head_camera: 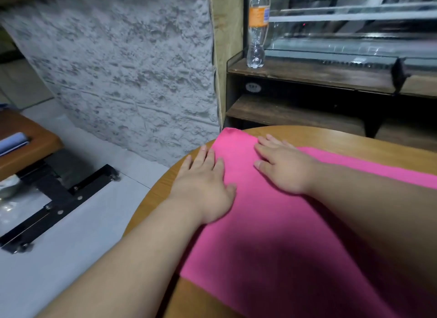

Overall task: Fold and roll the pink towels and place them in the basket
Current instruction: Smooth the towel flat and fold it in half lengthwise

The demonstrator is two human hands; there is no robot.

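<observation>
A pink towel (264, 235) lies spread flat on the round wooden table (354, 140), its far corner reaching the table's left edge. My left hand (203, 183) lies flat with straight fingers on the towel's left edge, partly on the bare wood. My right hand (283, 166) presses flat on the towel near its far end, fingers spread. Both forearms cross over the cloth. No basket is in view.
A plastic bottle (257, 26) with an orange label stands on a dark wooden shelf (307, 74) behind the table, beside a glass display case (354, 34). A rough grey wall (130, 69) is at left. Another table (26, 142) and black metal brackets (54, 199) sit on the floor.
</observation>
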